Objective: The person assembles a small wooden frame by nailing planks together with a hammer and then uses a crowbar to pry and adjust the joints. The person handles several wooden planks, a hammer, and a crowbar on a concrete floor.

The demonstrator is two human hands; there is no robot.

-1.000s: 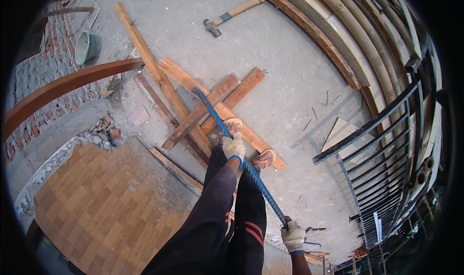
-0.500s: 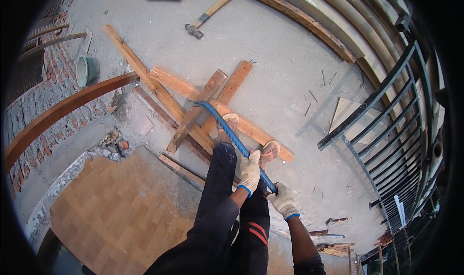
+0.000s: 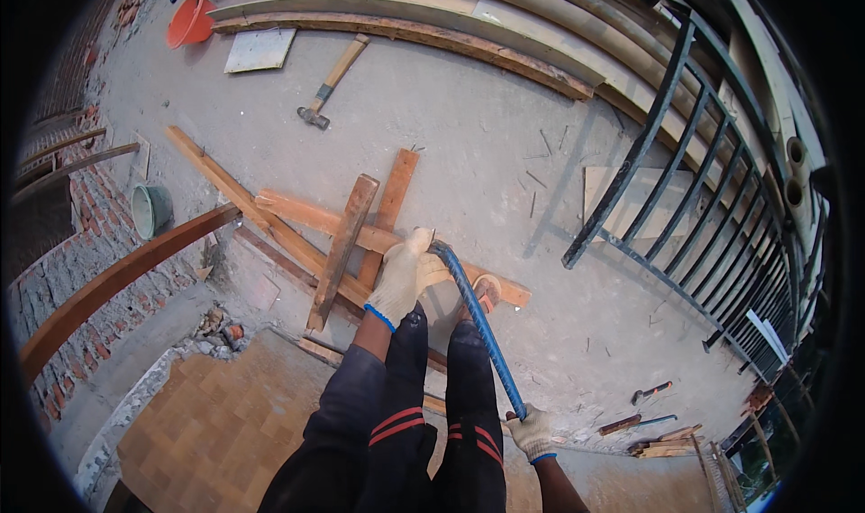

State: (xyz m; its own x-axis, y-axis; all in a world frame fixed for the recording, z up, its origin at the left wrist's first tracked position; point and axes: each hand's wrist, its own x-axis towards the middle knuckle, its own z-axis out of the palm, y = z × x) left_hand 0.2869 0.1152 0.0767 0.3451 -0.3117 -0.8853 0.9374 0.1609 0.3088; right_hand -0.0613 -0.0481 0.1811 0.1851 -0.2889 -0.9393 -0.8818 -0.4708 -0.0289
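Note:
My right hand (image 3: 533, 430), in a cream knitted glove with blue cuff, is closed around the lower end of a blue crowbar (image 3: 482, 319). The bar slants up and left, past my right knee. My left hand (image 3: 398, 279), gloved alike, is at the bar's curved upper end and covers its tip. Its fingers are blurred, so whether they grip the bar is unclear. Beneath and beyond that hand lie crossed wooden planks, among them a long orange-brown plank (image 3: 311, 214), a darker short plank (image 3: 345, 252) and a plank with nails at its end (image 3: 393, 193). My sandalled right foot (image 3: 487, 292) is by the long plank.
A hammer (image 3: 329, 85) lies ahead on the concrete floor. Loose nails (image 3: 536, 180) are scattered to the right, near a black metal railing (image 3: 631, 189). Green bucket (image 3: 150, 211) and orange bucket (image 3: 190, 21) stand left. A long curved-looking beam (image 3: 126, 274) crosses the left side.
My left hand has left the crowbar's middle and moved up to its curved end. My right hand and the bar's lower end have shifted down. The view has moved, showing the orange bucket.

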